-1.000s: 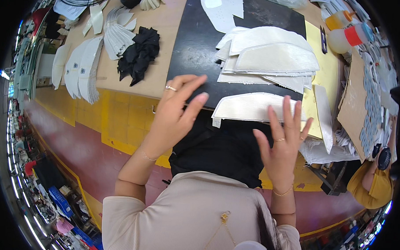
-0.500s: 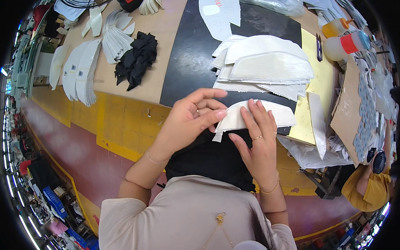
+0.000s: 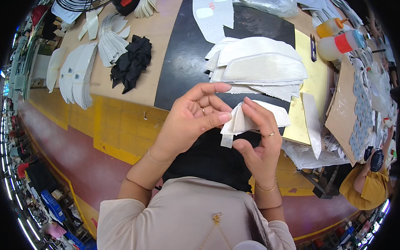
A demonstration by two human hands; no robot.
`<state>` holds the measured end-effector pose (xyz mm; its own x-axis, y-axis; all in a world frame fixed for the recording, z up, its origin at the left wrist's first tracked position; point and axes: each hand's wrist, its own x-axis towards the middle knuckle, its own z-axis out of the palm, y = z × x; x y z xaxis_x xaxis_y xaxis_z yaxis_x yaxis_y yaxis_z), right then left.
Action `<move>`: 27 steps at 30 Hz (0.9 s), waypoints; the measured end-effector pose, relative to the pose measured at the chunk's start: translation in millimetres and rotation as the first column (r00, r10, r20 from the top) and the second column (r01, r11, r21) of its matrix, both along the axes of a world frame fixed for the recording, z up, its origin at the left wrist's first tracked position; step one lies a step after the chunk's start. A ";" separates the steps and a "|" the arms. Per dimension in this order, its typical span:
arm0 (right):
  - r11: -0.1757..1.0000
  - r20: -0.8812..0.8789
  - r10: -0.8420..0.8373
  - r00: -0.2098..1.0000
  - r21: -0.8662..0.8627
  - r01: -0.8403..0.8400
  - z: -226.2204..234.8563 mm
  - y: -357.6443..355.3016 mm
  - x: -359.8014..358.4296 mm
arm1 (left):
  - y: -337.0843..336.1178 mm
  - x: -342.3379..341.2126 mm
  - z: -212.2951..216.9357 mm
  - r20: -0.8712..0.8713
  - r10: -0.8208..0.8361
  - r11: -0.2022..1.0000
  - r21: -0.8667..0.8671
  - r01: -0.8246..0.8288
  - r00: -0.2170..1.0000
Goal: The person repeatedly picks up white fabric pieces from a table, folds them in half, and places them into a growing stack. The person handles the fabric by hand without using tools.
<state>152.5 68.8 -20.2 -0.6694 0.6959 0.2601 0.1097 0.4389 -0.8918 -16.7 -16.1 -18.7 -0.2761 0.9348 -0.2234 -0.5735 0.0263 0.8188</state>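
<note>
Left hand [image 3: 182, 120] pinches curved white panel [image 3: 276, 114] by its left end; right hand [image 3: 264, 149] bends fingers over it, thumb apart. Panel at black mat's [image 3: 181, 58] near edge; probably light, pliable; edge grip suits.

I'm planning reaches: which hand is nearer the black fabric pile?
Left. The left hand is to the right of the black fabric pile; the right hand is farther right.
</note>
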 end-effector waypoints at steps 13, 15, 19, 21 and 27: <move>0.824 -0.457 -0.542 0.705 -0.456 0.337 -4.6 47.0 81.7 | -8.4 -22.6 -13.8 -0.315 0.011 0.993 -0.109 -0.048 0.949; 0.789 -0.523 -0.606 0.600 -0.490 0.370 2.6 64.6 118.0 | -4.9 -23.1 -20.6 -0.309 -0.032 0.984 -0.175 -0.024 0.951; 0.812 -0.651 -0.581 0.489 -0.500 0.299 19.9 74.0 170.9 | -7.1 -18.8 -20.3 -0.370 -0.116 0.965 -0.263 0.016 0.922; 0.744 -0.650 -0.643 0.405 -0.407 0.530 30.3 67.8 174.7 | -1.7 -14.2 -14.1 -0.501 -0.198 0.960 -0.271 0.065 0.843; 0.610 -0.629 -0.682 0.373 -0.208 0.765 47.9 56.8 144.7 | 33.0 -15.7 20.5 -0.919 0.103 0.958 0.195 0.212 0.382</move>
